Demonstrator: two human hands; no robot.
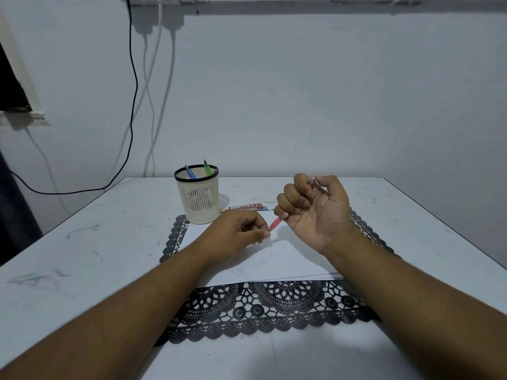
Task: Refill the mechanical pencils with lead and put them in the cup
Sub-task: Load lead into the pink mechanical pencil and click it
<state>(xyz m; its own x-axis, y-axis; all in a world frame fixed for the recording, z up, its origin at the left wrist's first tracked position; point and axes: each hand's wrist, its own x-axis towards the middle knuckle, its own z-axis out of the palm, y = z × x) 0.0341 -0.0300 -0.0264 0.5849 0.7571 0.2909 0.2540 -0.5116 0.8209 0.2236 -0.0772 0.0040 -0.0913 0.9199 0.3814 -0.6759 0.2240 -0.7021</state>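
- Two hands work one red mechanical pencil (276, 222): the right hand (315, 212) is clenched round its barrel, the pencil slanting down toward the left hand (241, 231), whose thumb and forefinger pinch at its lower end; whether they hold a lead or a cap is too small to tell
- A thin lead could snap if it meets the opening at an angle or gets pushed too hard, and a dropped piece would be hard to find on the patterned black lace mat (263, 308)
- The red lead case (247, 207) lies just beyond the hands, near the cream mesh cup (198, 198); a careless sweep could knock either
- The cup already holds a blue pencil (189, 172) and a green pencil (207, 167)
- White paper (274, 259) lies on the mat, on a scuffed white table (82, 242) against a pale wall (301, 91) with hanging cables (135, 91)
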